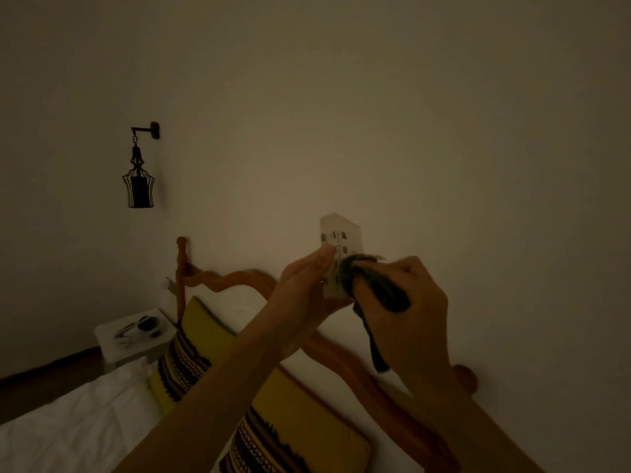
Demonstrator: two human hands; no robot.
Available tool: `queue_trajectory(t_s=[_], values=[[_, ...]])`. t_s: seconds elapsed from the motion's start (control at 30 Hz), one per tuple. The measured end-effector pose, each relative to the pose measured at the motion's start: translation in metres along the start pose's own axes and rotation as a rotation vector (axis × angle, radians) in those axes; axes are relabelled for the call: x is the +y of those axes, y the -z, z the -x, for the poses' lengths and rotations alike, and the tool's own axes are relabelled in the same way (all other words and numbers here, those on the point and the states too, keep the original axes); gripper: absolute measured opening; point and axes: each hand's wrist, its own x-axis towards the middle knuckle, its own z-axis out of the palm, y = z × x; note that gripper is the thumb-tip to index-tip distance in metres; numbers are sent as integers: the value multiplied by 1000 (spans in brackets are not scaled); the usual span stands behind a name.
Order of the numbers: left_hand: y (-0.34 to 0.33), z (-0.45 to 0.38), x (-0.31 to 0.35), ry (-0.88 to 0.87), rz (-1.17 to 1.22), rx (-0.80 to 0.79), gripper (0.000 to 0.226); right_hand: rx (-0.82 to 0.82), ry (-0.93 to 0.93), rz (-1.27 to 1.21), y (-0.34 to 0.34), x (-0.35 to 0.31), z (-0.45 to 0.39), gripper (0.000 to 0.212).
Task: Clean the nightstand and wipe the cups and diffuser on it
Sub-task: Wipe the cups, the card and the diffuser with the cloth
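The room is dim. Both hands are raised in front of a plain pale wall (375,114), above the bed. The left hand (300,295) grips a small white house-shaped ceramic diffuser (341,233) with a peaked top and dark window marks; the fingers wrap its left side and the thumb lies on its front. The right hand (406,308) clutches a bunched dark green cloth (379,285) and presses it against the lower right side of the diffuser, so cloth and diffuser touch. A strip of the cloth hangs down below the right hand.

Far to the left, low against the wall, stands a small white nightstand, the desk (112,339) of this task. On it lie white cups with dark insides (143,326), blurred, so their number and pose cannot be told. The diffuser is well apart from the desk, up and to the right of it.

Beneath the arms lies a yellow pillow with dark woven bands (211,363), leaning on a curved orange-brown wooden headboard (239,278) that runs from a turned post at the left down to the right. A white bedsheet (68,421) covers the near left corner. A dark metal lantern-style wall lamp (139,186) hangs from a bracket on the wall at the left, unlit.
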Motion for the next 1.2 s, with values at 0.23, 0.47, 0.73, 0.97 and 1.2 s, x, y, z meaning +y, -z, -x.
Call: queue_trajectory(t_s=[0.23,0.47,0.73,0.97,1.2], values=[[-11,9,-4,-19,-77,32,50,-55,-118,117,10,-5,-47,21],[-6,19,-8,13,-73,34,47,4,-43,38,2,-14,-10,21],[2,9,5,-67,60,177,44,-110,-45,44,1,-15,4,28],[-15,22,-28,10,-39,25,42,20,-58,155,12,-9,-31,23],[-22,3,-22,15,96,203,38,-31,-189,2,22,-3,-18,28]])
